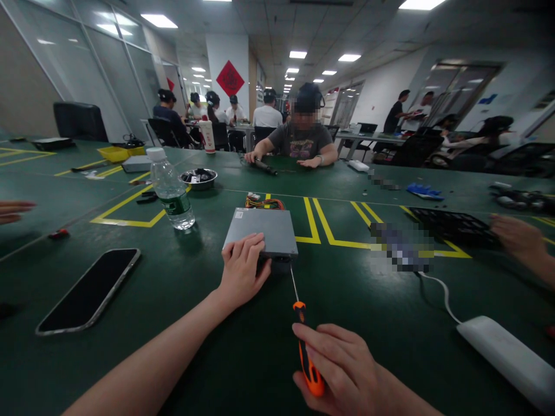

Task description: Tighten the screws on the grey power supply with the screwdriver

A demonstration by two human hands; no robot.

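A grey metal computer power supply lies on the green table in front of me, with a bundle of coloured wires at its far side. My left hand grips its near left edge, fingers on the top and thumb at the near side. An orange and black screwdriver is held in my right hand. Its thin shaft points away from me, and the tip meets the near right corner of the power supply. Whether the tip sits in a screw is too small to tell.
Left of the power supply stand a water bottle and a metal bowl; a phone lies nearer. At right are a white power strip and a co-worker's hand by a black panel. Another person sits opposite.
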